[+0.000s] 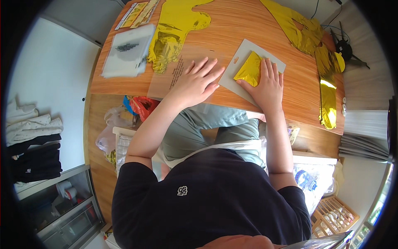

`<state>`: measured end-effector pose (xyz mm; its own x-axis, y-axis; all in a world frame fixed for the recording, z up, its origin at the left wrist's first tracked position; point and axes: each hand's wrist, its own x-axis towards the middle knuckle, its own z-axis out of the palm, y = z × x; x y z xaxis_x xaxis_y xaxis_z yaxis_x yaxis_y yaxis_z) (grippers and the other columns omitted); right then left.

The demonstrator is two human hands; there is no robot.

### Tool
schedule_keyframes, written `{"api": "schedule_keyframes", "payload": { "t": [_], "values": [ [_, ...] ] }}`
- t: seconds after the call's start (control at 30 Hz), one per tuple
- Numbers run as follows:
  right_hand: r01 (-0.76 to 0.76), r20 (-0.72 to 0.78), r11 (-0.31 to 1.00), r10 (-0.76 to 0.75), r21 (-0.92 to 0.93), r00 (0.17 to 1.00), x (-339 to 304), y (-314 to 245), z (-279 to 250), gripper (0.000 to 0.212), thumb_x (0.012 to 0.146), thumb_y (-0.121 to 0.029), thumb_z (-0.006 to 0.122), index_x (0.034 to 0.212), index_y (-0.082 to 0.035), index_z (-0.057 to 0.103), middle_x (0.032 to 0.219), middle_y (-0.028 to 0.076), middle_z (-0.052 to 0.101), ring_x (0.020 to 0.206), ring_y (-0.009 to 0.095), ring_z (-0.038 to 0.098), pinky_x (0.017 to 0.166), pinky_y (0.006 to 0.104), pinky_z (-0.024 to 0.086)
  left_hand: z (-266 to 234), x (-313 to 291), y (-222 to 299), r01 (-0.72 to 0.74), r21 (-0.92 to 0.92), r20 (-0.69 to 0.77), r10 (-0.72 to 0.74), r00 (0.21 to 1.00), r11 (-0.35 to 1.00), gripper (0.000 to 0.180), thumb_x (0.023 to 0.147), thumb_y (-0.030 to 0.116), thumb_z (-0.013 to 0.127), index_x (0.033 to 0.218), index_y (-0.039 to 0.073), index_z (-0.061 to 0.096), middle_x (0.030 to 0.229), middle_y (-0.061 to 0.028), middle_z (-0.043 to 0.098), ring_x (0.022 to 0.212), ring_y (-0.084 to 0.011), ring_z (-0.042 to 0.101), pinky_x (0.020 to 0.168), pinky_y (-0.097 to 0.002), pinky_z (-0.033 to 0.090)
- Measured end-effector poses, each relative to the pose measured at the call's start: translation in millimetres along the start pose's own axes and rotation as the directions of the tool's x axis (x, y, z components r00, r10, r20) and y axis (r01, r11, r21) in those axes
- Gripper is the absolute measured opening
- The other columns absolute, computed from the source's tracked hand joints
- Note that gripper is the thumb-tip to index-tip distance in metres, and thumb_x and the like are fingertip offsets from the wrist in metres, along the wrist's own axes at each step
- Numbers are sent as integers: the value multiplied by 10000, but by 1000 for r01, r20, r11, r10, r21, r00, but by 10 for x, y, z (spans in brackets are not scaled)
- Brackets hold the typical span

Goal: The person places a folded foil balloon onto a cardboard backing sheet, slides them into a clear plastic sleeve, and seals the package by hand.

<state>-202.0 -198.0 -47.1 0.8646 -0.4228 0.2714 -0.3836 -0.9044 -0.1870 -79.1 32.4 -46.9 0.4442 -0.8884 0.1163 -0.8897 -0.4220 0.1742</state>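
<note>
My left hand (194, 85) lies with spread fingers on a clear plastic bag (159, 85) with printed text, near the table's front edge. Right of it, a grey card (245, 47) with a hang hole lies tilted on the table. A folded packet of shiny gold foil (249, 71) rests on that card. My right hand (268, 87) presses flat over the packet's right side, fingers stretched out and thumb at its lower edge. Part of the foil is hidden beneath this hand.
On the wooden table (226, 25), a stack of clear bags (124, 52) lies at left, below printed strips (139, 14). Flat gold foil balloons (176, 25) lie behind my left hand, and more gold foil (304, 35) runs along the right side. A black stand (344, 47) is at far right.
</note>
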Motion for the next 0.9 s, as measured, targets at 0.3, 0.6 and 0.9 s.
{"api": "schedule_keyframes", "payload": {
  "t": [0.3,0.6,0.9],
  "values": [
    [-8,12,1000,8,8,1000,-15,-21,-18,1107,749,-765,699,1520,-24,412,1565,181,431,1491,349,341,1216,527,255,77,81,81,-30,-21,-35,29,999,999,539,1047,379,497,1547,195,417,1625,-116,350,1510,-343,296,1198,-573,277],
    [0,-4,1000,1,6,1000,-5,4,23,1112,747,-763,701,1516,-14,414,1563,175,437,1490,351,344,1212,534,260,136,199,180,-48,-132,-105,34,994,990,621,1040,394,512,1563,97,357,1612,-159,359,1504,-361,304,1200,-571,268],
    [11,-11,1000,-11,-4,1000,-1,11,12,1114,746,-777,691,1511,-13,423,1556,181,443,1481,357,359,1210,530,264,121,167,181,82,-83,-193,-97,976,993,627,1025,390,531,1509,14,399,1557,-222,411,1470,-405,346,1207,-558,260]
  ]
}}
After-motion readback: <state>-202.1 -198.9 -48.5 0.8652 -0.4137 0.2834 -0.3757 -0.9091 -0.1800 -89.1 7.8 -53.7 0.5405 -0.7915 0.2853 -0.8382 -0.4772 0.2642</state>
